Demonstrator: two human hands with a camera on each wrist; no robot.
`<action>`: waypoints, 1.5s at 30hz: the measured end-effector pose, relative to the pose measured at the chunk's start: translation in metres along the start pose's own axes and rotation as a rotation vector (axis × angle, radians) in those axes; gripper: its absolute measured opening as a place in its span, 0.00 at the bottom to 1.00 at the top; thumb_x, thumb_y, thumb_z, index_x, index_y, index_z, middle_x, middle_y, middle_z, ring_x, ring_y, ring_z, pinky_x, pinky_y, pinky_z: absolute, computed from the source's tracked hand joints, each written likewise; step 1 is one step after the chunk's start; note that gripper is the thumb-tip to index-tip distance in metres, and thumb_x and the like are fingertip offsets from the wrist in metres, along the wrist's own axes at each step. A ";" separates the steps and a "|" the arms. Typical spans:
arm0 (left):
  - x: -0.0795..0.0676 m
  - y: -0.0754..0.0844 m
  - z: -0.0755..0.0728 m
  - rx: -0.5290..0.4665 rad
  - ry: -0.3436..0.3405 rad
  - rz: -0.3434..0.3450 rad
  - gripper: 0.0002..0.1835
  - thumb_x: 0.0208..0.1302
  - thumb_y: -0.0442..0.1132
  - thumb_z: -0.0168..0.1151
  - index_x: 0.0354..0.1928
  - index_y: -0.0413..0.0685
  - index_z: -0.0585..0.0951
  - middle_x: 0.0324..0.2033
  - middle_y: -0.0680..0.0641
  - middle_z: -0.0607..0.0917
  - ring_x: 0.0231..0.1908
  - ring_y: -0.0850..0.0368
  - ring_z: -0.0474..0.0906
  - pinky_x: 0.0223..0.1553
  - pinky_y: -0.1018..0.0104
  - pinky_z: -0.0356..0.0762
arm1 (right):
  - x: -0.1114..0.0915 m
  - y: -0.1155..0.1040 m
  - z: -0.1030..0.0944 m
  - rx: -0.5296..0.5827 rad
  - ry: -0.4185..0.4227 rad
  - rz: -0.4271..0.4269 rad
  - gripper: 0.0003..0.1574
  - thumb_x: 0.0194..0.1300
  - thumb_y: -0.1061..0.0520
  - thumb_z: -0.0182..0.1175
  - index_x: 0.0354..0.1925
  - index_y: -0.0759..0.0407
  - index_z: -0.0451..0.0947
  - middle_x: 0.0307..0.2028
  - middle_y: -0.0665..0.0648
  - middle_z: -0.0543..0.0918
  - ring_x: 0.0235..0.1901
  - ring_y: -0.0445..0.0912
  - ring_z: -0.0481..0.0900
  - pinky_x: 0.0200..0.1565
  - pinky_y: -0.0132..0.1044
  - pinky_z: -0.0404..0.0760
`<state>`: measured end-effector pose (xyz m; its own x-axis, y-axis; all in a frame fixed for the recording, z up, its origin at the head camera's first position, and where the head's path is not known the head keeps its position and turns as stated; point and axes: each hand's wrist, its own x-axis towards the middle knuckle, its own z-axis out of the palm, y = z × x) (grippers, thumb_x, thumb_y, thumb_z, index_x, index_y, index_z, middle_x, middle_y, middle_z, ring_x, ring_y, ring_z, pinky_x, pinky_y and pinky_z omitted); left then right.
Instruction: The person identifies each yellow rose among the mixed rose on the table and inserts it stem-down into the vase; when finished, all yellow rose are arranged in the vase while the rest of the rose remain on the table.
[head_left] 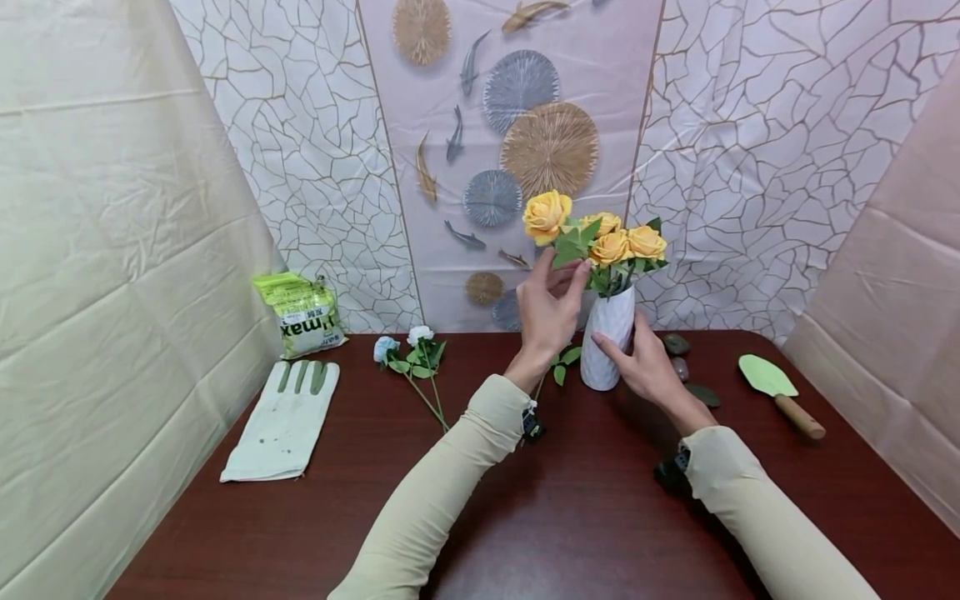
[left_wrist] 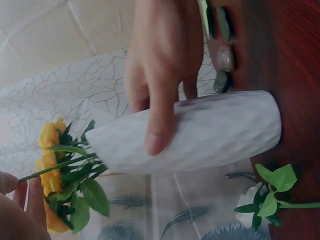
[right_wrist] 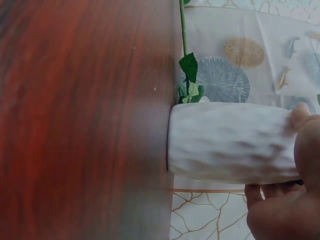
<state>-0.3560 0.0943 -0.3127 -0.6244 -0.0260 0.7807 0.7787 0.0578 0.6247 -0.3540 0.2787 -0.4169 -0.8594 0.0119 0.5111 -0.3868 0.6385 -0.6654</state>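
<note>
My right hand holds a white textured vase round its side, thumb across the front; the vase leans slightly in the head view. Several yellow roses with green leaves stand in its mouth. To the left of that bunch, my left hand pinches the stem of another yellow rose, whose bloom is above the fingers. In the left wrist view this stem runs toward the vase mouth; leaves hide its lower end. The right wrist view shows the vase base at the tabletop.
A blue flower and a white flower lie on the dark red table, with another white flower near the vase. A white glove and a green bag are left; stones and a trowel are right.
</note>
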 end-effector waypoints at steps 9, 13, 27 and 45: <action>-0.010 -0.013 0.016 0.177 -0.114 0.040 0.09 0.72 0.42 0.63 0.50 0.49 0.81 0.43 0.47 0.89 0.43 0.63 0.88 0.46 0.79 0.83 | -0.001 0.001 -0.002 -0.017 0.001 -0.021 0.47 0.71 0.41 0.61 0.73 0.64 0.53 0.56 0.69 0.75 0.54 0.62 0.77 0.51 0.57 0.76; -0.012 -0.019 0.023 0.201 -0.112 0.075 0.08 0.72 0.39 0.61 0.49 0.47 0.82 0.42 0.50 0.86 0.42 0.65 0.85 0.47 0.79 0.82 | -0.001 0.002 -0.001 -0.022 -0.002 -0.032 0.47 0.71 0.41 0.60 0.73 0.64 0.53 0.57 0.69 0.75 0.55 0.62 0.76 0.52 0.57 0.75; -0.013 -0.029 0.021 0.258 -0.125 0.008 0.08 0.72 0.42 0.60 0.46 0.51 0.85 0.38 0.55 0.84 0.31 0.72 0.79 0.33 0.82 0.79 | 0.000 0.002 -0.002 0.010 -0.025 0.019 0.52 0.69 0.36 0.61 0.75 0.58 0.50 0.62 0.66 0.72 0.59 0.59 0.75 0.55 0.56 0.76; 0.005 -0.002 0.029 0.139 -0.069 0.046 0.09 0.66 0.47 0.69 0.40 0.50 0.86 0.35 0.50 0.84 0.30 0.65 0.81 0.33 0.81 0.81 | -0.001 0.003 -0.001 0.008 -0.008 -0.019 0.49 0.69 0.39 0.62 0.74 0.58 0.52 0.59 0.64 0.74 0.57 0.57 0.75 0.53 0.53 0.74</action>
<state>-0.3629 0.1227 -0.3104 -0.5943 0.0477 0.8028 0.7938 0.1953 0.5760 -0.3538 0.2817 -0.4185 -0.8545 -0.0064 0.5194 -0.4060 0.6320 -0.6601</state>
